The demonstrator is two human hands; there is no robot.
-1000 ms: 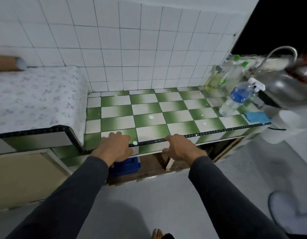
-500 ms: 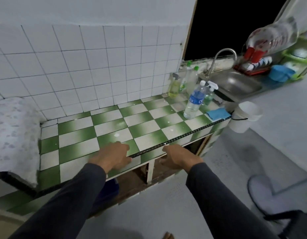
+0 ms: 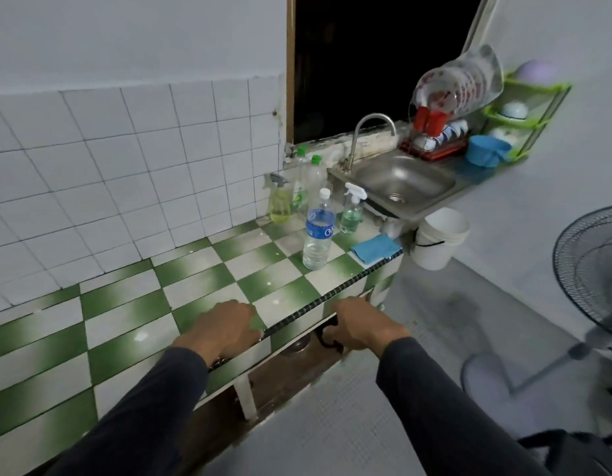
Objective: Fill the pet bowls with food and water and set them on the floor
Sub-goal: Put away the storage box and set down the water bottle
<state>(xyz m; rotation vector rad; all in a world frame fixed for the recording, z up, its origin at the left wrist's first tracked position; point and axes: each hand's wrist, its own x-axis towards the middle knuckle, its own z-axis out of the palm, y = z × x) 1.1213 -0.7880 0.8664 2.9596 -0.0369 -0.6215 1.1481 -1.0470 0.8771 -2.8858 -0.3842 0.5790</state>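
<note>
Hands rest empty, left hand (image 3: 225,329) and right hand (image 3: 358,329) loosely curled at the counter (image 3: 126,317) edge; a careless reach could topple the water bottle (image 3: 317,235) near the sink (image 3: 400,183).

Home kitchen; tiled counter (image 3: 201,269); steel sink (image 3: 400,182); dish rack (image 3: 435,146).

I see all this from one wide camera on my head, looking forward and down past my own sleeves. My left hand (image 3: 225,329) and right hand (image 3: 361,329) sit low in the middle, close to the lens, at the counter (image 3: 126,324) edge. The view faces the tiled wall (image 3: 126,159) beyond my hands and slants toward the sink (image 3: 399,182), up and right of my right hand. The floor (image 3: 445,297) fills the lower right. Straight edges bend near the borders
</note>
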